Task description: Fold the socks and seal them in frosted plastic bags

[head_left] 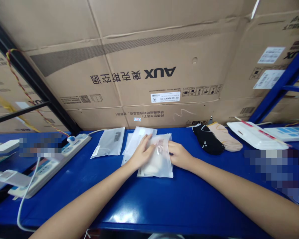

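Observation:
A frosted plastic zip bag [161, 164] with something pale inside lies in front of me on the blue table. My left hand [141, 153] is on the bag's left side, thumb against the plastic and fingers reaching along its upper left edge. At the right edge, my right hand [181, 155] grips the bag with bent fingers; their tips are partly hidden. Beneath and behind the left hand are more flat translucent packets [137, 137]. Another frosted bag [109, 142] with a white label lies apart to the left.
Black socks [208, 139] and beige socks [225, 136] lie to the right, beside a white tray [256, 134] with a red-and-white stick across it. A power strip [52, 166] with plugs and cables runs along the left. A large cardboard wall [144, 49] stands behind the table.

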`<state>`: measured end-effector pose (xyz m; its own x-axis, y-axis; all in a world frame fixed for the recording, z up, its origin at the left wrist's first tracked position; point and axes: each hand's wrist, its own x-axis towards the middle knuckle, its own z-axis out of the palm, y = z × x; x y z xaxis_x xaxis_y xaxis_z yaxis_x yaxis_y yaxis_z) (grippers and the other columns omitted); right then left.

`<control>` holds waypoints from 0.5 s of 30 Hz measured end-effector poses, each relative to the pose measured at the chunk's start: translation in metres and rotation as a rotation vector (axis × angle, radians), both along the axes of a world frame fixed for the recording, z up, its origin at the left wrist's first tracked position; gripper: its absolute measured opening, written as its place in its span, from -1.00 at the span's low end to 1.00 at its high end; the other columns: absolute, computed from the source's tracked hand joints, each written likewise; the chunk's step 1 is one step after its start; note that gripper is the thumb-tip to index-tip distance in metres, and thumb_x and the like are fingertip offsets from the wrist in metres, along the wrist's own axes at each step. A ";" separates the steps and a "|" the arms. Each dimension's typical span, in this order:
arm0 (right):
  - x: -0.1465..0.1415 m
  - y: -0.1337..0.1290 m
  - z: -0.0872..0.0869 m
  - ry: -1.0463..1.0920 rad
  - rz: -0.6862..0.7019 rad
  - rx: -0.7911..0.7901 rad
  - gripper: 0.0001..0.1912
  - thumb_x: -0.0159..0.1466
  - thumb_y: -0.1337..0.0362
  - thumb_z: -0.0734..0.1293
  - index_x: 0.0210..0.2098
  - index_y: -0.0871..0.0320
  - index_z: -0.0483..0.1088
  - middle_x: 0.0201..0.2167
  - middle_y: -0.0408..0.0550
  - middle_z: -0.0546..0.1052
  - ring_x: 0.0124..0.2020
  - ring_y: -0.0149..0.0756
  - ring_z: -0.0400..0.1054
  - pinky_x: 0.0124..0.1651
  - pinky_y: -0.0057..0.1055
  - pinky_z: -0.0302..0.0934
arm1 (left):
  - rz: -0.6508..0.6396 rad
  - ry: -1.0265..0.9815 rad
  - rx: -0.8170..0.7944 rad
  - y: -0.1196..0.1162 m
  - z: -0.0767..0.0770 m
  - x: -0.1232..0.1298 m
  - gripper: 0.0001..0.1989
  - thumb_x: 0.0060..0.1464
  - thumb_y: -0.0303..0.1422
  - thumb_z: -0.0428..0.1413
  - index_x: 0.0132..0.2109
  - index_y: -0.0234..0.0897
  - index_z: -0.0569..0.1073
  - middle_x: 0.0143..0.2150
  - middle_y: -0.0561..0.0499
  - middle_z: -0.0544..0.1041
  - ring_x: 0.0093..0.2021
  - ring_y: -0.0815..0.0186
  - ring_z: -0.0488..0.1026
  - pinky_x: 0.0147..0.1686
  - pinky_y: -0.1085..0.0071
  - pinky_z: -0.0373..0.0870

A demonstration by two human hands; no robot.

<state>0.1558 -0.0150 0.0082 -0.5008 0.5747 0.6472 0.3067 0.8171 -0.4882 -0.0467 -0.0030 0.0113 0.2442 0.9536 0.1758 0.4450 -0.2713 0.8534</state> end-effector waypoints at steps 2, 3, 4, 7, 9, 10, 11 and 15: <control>-0.008 -0.006 -0.003 -0.084 0.031 -0.029 -0.69 0.31 0.32 0.25 0.00 0.02 0.50 -0.01 0.01 0.57 0.06 -0.09 0.44 0.13 -0.12 0.32 | -0.045 0.138 0.064 -0.009 0.000 0.003 -0.43 0.29 -0.06 -0.06 0.35 -0.17 0.20 0.48 -0.15 -0.06 0.47 0.08 -0.18 0.38 0.01 -0.18; -0.011 -0.008 -0.005 -0.125 0.029 -0.030 -0.67 0.30 0.32 0.26 0.04 0.04 0.47 0.04 0.04 0.54 0.09 -0.07 0.42 0.16 -0.09 0.29 | -0.070 0.187 0.091 -0.014 0.001 0.005 -0.43 0.31 -0.05 -0.10 0.35 -0.16 0.18 0.49 -0.15 -0.09 0.47 0.07 -0.21 0.37 -0.01 -0.17; -0.015 -0.011 -0.007 -0.166 0.028 -0.022 -0.63 0.29 0.31 0.28 0.08 0.06 0.43 0.09 0.06 0.51 0.13 -0.06 0.39 0.20 -0.07 0.25 | -0.100 0.230 0.122 -0.017 0.001 0.007 -0.44 0.32 -0.04 -0.13 0.35 -0.16 0.19 0.49 -0.14 -0.09 0.47 0.06 -0.22 0.37 -0.03 -0.17; -0.020 -0.016 -0.011 -0.250 0.052 0.038 -0.53 0.28 0.28 0.29 0.18 0.13 0.33 0.21 0.13 0.40 0.24 -0.01 0.26 0.30 -0.01 0.11 | -0.212 0.343 0.209 -0.024 0.003 0.010 -0.46 0.31 -0.03 -0.12 0.31 -0.16 0.26 0.47 -0.14 -0.03 0.47 0.02 -0.23 0.37 -0.06 -0.15; -0.020 -0.017 -0.012 -0.266 0.063 0.066 -0.46 0.28 0.25 0.30 0.24 0.16 0.26 0.26 0.17 0.33 0.31 0.00 0.16 0.33 0.02 0.06 | -0.270 0.406 0.234 -0.025 0.004 0.011 -0.46 0.30 -0.02 -0.11 0.29 -0.17 0.30 0.46 -0.16 0.02 0.47 -0.02 -0.25 0.36 -0.10 -0.14; -0.019 -0.016 -0.011 -0.271 0.063 0.080 -0.44 0.27 0.23 0.30 0.25 0.17 0.24 0.27 0.18 0.31 0.32 0.01 0.13 0.34 0.03 0.04 | -0.280 0.426 0.235 -0.026 0.005 0.011 -0.45 0.30 -0.02 -0.10 0.29 -0.17 0.30 0.45 -0.16 0.03 0.47 -0.04 -0.25 0.36 -0.12 -0.14; -0.018 -0.015 -0.010 -0.277 0.062 0.092 -0.43 0.27 0.22 0.31 0.26 0.17 0.23 0.28 0.18 0.30 0.33 0.01 0.13 0.34 0.03 0.03 | -0.281 0.439 0.232 -0.026 0.006 0.011 -0.44 0.30 -0.01 -0.11 0.31 -0.17 0.28 0.45 -0.17 0.04 0.46 -0.05 -0.25 0.35 -0.14 -0.14; -0.018 -0.011 -0.009 -0.320 0.042 0.073 -0.45 0.30 0.24 0.27 0.27 0.14 0.23 0.24 0.15 0.36 0.25 -0.05 0.25 0.28 -0.06 0.15 | -0.272 0.436 0.227 -0.029 0.009 0.010 -0.43 0.33 -0.02 -0.18 0.37 -0.13 0.17 0.47 -0.10 -0.01 0.47 0.01 -0.25 0.37 -0.12 -0.19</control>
